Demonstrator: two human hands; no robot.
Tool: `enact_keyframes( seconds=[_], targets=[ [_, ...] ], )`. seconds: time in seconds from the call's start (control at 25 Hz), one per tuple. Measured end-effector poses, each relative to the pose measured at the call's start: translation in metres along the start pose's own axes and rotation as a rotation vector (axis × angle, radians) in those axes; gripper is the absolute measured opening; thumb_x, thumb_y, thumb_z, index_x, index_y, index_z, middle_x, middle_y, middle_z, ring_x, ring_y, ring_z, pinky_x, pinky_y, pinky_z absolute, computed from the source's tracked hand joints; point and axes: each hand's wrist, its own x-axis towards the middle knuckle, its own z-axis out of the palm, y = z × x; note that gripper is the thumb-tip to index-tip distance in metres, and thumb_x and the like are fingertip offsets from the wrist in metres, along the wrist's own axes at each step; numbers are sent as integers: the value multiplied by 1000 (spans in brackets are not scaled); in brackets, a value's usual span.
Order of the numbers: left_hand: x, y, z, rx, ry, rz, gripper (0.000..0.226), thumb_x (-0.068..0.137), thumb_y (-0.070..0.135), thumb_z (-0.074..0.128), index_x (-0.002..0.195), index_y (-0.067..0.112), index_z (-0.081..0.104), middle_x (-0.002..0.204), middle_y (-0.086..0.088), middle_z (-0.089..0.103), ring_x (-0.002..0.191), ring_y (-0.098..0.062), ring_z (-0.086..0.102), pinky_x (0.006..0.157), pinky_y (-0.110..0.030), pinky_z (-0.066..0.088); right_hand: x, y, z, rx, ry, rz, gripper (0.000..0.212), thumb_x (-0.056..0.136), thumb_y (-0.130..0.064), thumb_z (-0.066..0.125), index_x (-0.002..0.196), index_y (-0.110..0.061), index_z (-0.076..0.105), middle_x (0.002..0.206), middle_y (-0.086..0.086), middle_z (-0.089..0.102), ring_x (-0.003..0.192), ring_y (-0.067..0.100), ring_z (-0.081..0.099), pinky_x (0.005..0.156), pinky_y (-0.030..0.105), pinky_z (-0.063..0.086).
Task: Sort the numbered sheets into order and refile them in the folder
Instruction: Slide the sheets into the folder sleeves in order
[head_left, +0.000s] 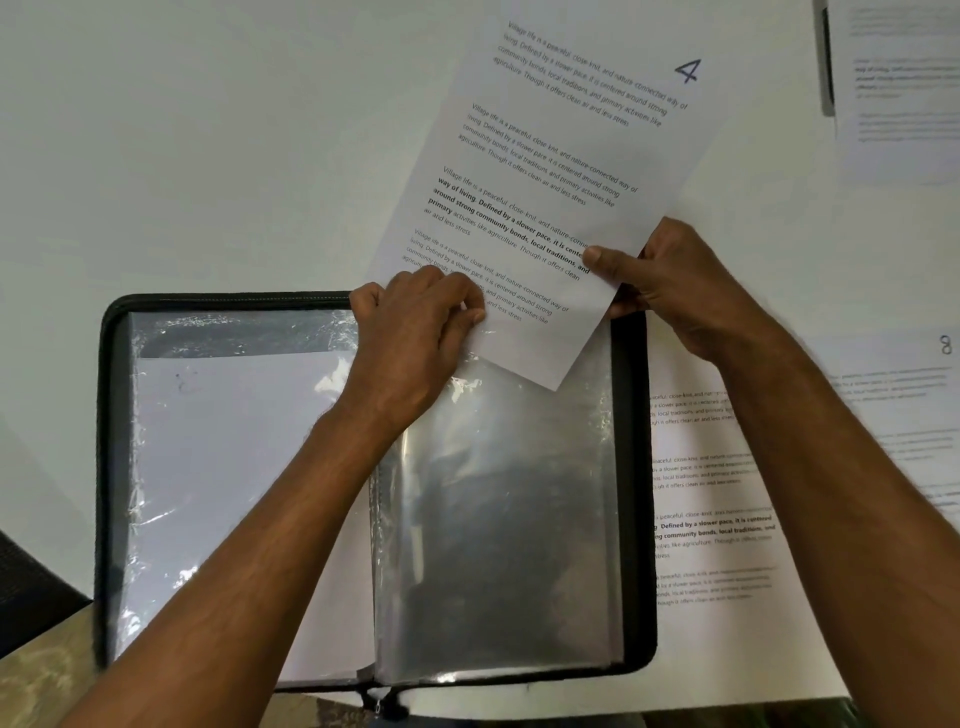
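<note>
— over the open folder, what's the person doing?

— both hands are working on sheet 4. it's tilting, with its top end leaning away to the right over the white table, and its lower corner is lying on the clear sleeve of the folder's right-hand page.

— is the right hand gripping it?

— yes, it's pinching the sheet's right edge, thumb lying flat on the printed side and the other fingers curling behind the paper.

— and the left hand?

— it's curling at the top edge of that sleeve, thumb and fingertips closing together right at the sheet's lower left edge. whether they're pinching the plastic, the paper or both, i can't tell from here.

— anything filed already?

— a white sheet is sitting inside the sleeve on the left-hand page, with a faint mark near its top that i can't read.

— where are the others?

— one printed sheet is lying on the table, partly under the folder's right edge. sheet 8 is lying further right, and another page is resting at the far right corner, too blurred to read.
</note>
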Motion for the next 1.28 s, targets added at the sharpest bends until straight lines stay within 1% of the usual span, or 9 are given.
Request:
enact_keyframes(
  seconds=[0.28,0.44,0.6,0.72,0.92,1.0,1.08,1.12,1.28],
  targets=[
    [1,-23,-20,136,-34,-52,28,104,52,48,83,35,56,78,14,50,90,-14,48,86,-39,18,14,-1,-8,-72,-65,-17,39,96,-20,72,133,-11,64,108,-3,79,87,16,77,61,24,60],
    [2,-38,-28,271,-20,-172,44,106,56,41,81,28,64,92,4,51,102,-22,49,100,-48,22,19,0,-11,-76,-98,-26,38,96,-19,72,132,-13,65,109,-1,79,85,16,76,61,25,61],
    [9,-42,-30,310,28,-290,45,107,54,40,81,24,61,100,-1,52,106,-28,51,94,-47,24,21,-1,-15,-77,-135,-30,33,96,-19,72,128,-17,68,109,-3,79,86,16,76,62,25,62],
    [14,-44,-31,213,48,-358,30,108,43,46,88,26,61,98,2,55,104,-27,54,89,-43,22,23,-5,-19,-73,-152,-34,31,96,-17,71,127,-18,68,110,-1,79,86,15,76,62,24,61],
    [22,-44,-34,-129,46,-460,8,103,34,59,110,32,62,90,18,61,93,-13,60,97,-36,27,28,-8,-27,-117,-204,-25,35,93,-22,72,128,-15,69,110,0,79,86,18,76,64,25,62],
    [25,-50,-34,-260,17,-503,11,95,38,63,106,36,66,86,17,66,96,-18,66,103,-52,42,30,-10,-29,-130,-214,-25,37,91,-24,73,127,-15,69,108,-1,80,86,19,76,64,25,63],
    [29,-55,-37,-364,-8,-557,14,84,44,63,96,38,68,83,14,70,93,-23,70,94,-65,52,31,-11,-30,-131,-221,-26,43,89,-27,73,129,-14,68,108,-3,80,87,18,76,65,25,63],
    [31,-57,-39,-394,-29,-579,11,84,43,66,93,38,69,79,14,69,86,-22,70,90,-64,54,31,-11,-30,-134,-224,-26,45,87,-28,74,129,-14,68,108,-4,80,87,18,76,65,25,63],
    [39,-63,-46,-473,-154,-608,18,97,20,71,80,25,68,71,4,63,53,-12,53,56,-32,51,33,-11,-30,-141,-246,-22,46,82,-33,74,125,-17,70,107,-2,80,88,21,76,65,25,63]
  ],
)
